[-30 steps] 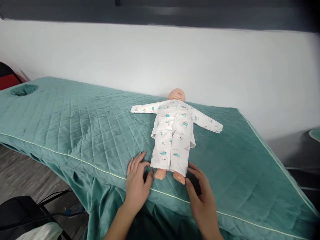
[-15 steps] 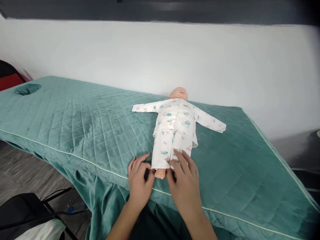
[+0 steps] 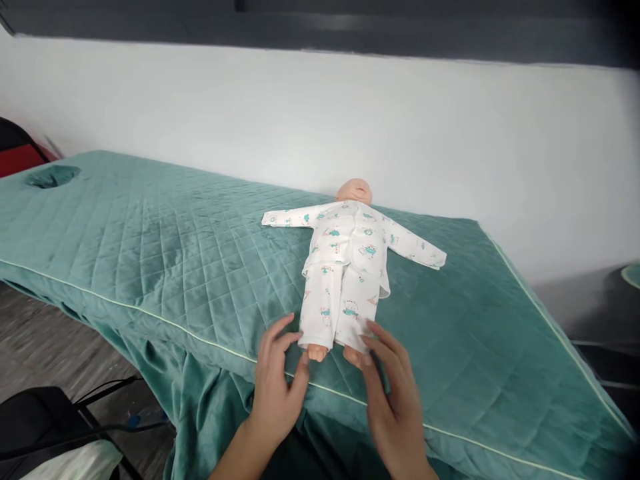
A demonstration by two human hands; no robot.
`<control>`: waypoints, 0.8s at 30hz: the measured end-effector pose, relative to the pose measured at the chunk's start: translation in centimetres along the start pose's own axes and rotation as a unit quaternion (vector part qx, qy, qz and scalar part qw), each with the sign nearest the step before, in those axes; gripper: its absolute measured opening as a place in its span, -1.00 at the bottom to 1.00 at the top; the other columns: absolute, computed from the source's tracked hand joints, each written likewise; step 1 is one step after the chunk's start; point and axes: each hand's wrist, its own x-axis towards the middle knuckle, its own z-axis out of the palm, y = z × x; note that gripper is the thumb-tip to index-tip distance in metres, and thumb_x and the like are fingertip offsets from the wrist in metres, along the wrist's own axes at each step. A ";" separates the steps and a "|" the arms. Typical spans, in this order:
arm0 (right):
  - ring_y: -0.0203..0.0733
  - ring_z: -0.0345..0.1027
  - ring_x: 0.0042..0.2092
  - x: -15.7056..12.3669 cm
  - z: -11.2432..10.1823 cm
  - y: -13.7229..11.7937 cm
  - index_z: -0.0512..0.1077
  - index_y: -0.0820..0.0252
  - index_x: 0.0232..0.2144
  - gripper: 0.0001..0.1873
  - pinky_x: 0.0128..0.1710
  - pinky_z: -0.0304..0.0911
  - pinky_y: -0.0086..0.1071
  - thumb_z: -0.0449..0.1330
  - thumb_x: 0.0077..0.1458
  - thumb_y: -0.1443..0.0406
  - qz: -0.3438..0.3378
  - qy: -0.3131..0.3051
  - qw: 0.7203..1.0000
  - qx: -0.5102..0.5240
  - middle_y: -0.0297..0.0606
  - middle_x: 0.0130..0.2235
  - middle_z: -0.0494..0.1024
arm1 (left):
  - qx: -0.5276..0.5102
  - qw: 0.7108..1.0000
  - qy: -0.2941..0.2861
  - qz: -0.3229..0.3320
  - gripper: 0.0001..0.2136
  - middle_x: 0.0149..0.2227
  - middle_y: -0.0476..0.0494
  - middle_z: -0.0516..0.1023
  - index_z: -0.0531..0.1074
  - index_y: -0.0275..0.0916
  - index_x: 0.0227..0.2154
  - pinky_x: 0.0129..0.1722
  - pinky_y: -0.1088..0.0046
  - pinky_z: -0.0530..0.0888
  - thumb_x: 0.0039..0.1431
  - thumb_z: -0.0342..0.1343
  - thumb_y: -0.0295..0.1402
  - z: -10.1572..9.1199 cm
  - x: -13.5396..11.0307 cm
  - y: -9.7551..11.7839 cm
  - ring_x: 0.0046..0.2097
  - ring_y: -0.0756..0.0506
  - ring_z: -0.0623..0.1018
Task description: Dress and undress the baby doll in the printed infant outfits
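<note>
A baby doll (image 3: pixel 354 191) lies on its back on the green bed, its arms stretched out sideways. It wears a white printed jacket (image 3: pixel 345 237) and matching trousers (image 3: pixel 316 307). The bare feet show below both trouser hems. My left hand (image 3: pixel 280 380) is open beside the hem on the left, thumb close to that foot. My right hand (image 3: pixel 395 390) is at the other hem, its thumb and fingers apart around the foot there; it partly covers that foot.
The quilted green bed (image 3: pixel 200 233) has a face hole (image 3: pixel 53 176) at its far left and stands against a white wall (image 3: pixel 300 113). A black chair (image 3: pixel 37 420) with a pale cloth on it is at the lower left. Something red and black shows at the left edge.
My right hand has moved right and come off the front of the trouser leg. The foot on that side now shows, and the trouser legs lie farther apart. My left hand has opened slightly.
</note>
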 end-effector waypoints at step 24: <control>-0.26 0.30 -0.34 -0.9 -1.4 2.5 0.39 0.10 -0.26 -0.93 -0.39 0.23 -0.39 0.13 0.32 0.29 -0.008 0.015 1.000 0.000 -0.34 -0.31 0.42 | 0.080 0.978 0.010 0.193 -0.87 0.26 -0.24 0.35 0.40 -0.21 -0.30 0.23 -0.03 0.38 0.17 0.11 -0.57 2.8 1.3 4.5 0.29 -0.28 0.35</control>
